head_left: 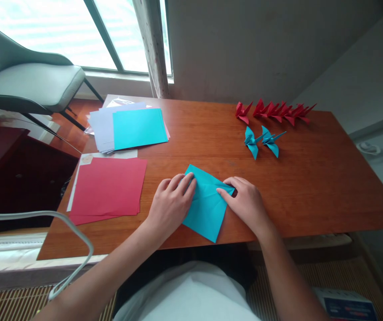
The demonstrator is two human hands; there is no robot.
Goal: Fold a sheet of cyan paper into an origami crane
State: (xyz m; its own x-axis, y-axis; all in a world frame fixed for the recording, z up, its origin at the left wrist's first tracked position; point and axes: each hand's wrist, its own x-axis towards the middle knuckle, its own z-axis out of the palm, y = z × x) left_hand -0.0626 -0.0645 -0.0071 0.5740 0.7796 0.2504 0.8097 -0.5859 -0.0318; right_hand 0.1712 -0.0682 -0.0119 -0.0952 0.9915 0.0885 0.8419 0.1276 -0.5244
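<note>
Pinching probably light, crease-prone paper [208,208] by one corner, the right hand [246,200] holds; left hand [174,199] rests atop, grip unclear.

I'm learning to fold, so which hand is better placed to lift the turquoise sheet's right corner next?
Probably the right hand: its thumb and fingers are at that corner of the turquoise sheet, while the left hand rests on the sheet's left side.
</note>
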